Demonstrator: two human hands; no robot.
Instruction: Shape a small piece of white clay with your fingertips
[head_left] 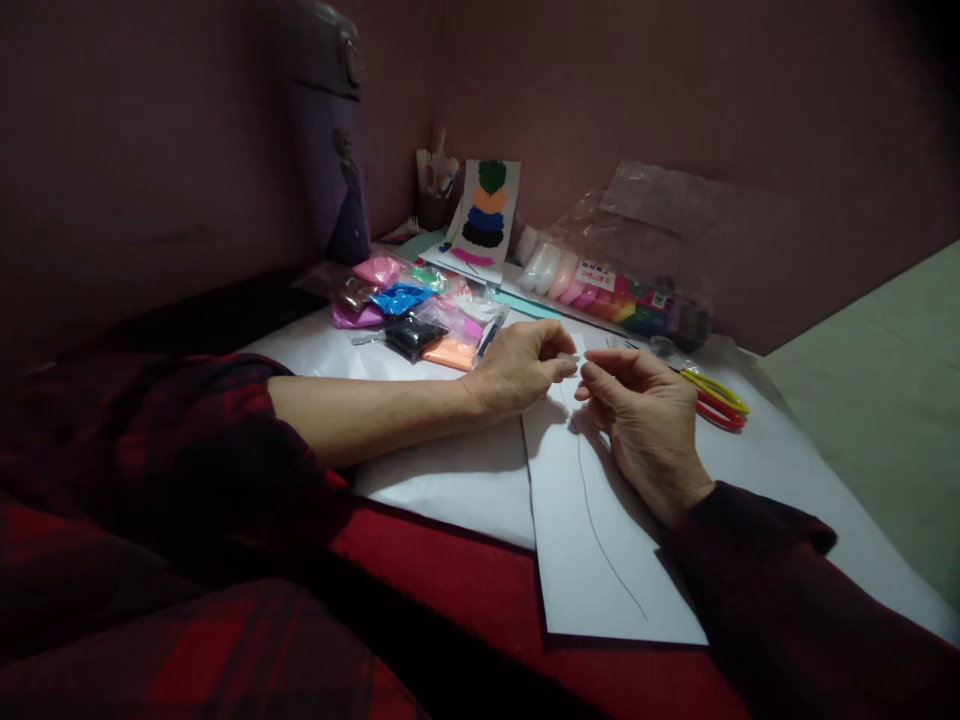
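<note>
My left hand (pixel 519 368) is closed in a pinch over the top of a white paper strip (pixel 600 580). Close beside it, my right hand (pixel 651 425) pinches too, with its fingertips facing the left ones across a small gap. Whatever is between the fingers is too small to make out. A thin dark curved line (pixel 592 515) runs down the strip from below the hands; whether it is drawn or a thread, I cannot tell. Scissors with yellow and red handles (pixel 720 402) lie just right of my right hand.
Clear packets of coloured clay (pixel 401 300) are heaped behind my left forearm. At the back stand a card with coloured blobs (pixel 486 220), a bag of coloured clay rolls (pixel 615 290), a cup of tools (pixel 436 190) and a tall purple bottle (pixel 330 150).
</note>
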